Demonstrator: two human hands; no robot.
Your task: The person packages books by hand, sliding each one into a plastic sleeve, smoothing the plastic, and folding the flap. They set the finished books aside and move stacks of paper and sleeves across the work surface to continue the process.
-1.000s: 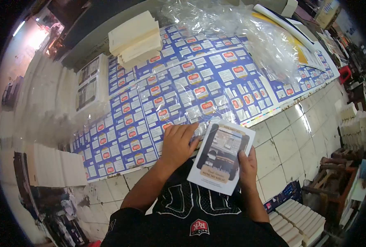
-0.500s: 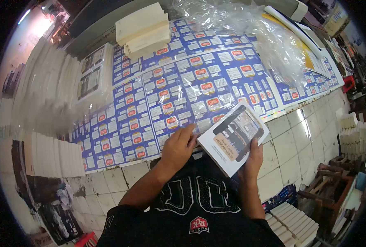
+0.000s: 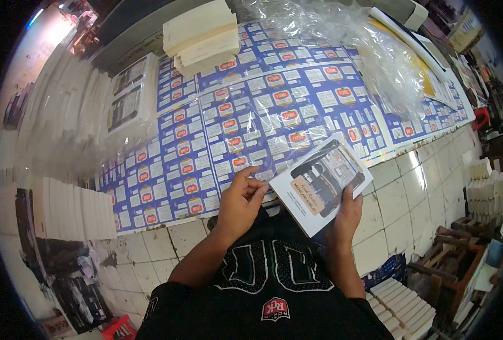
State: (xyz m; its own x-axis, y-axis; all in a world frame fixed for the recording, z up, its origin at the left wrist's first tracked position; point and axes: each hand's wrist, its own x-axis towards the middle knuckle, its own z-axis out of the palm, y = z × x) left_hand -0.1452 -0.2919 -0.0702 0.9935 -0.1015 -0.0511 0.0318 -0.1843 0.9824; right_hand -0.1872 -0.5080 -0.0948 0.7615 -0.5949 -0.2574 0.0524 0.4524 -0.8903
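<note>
A white book [image 3: 321,187] with a dark photo and a beige title box on its cover is in my right hand [image 3: 346,214]. The thumb lies over the cover's lower right edge, and the other fingers are hidden underneath. My left hand [image 3: 242,205] is just left of the book's left corner, apart from it. Its index finger points outward while the thumb and other fingers curl together; whatever they pinch, if anything, I cannot make out. Both hands are at the near edge of a table covered with blue printed sheets [image 3: 192,170], where shiny clear film catches light.
Books in clear plastic [image 3: 128,107] and tall stacks [image 3: 70,107] line the left side. A cream paper stack [image 3: 203,39] stands at the back. Crumpled clear plastic [image 3: 370,62] lies back right. More books are stacked on the floor at lower right [image 3: 401,306].
My left hand has drawn slightly back from the book, and its index finger is now extended. The book has turned and risen slightly, still in my right hand. The view has shifted a little.
</note>
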